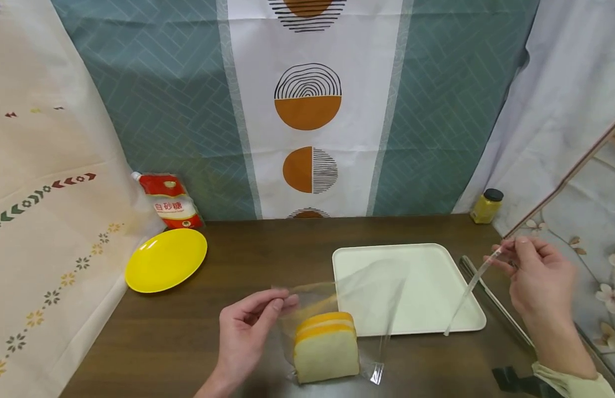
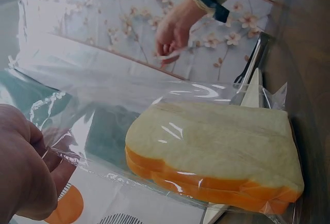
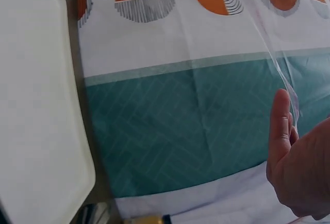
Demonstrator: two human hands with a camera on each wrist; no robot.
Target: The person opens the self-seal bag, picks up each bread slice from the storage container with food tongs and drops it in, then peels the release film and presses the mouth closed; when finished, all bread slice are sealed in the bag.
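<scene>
My left hand (image 1: 243,326) pinches the top edge of a clear plastic bag (image 1: 377,373), fingertips and thumb together at its left corner. Inside the bag, slices of bread (image 1: 327,354) with orange crusts stand upright, a pale face turned toward me. From the left wrist view, the clear film (image 2: 93,131) stretches between the fingers and the bread (image 2: 216,146). Out to the right, my right hand (image 1: 541,276) pinches a thin clear strip (image 1: 469,290) between thumb and fingers. This strip dangles over the right end of a white tray (image 1: 412,276), apart from the bag.
Metal tongs (image 1: 506,315) lie along the tray's right side. A yellow plate (image 1: 165,260) sits at the left edge of the brown table (image 1: 267,249), before a red and white sugar pouch (image 1: 170,202). At the back right is a yellow jar (image 1: 486,206) with a black lid.
</scene>
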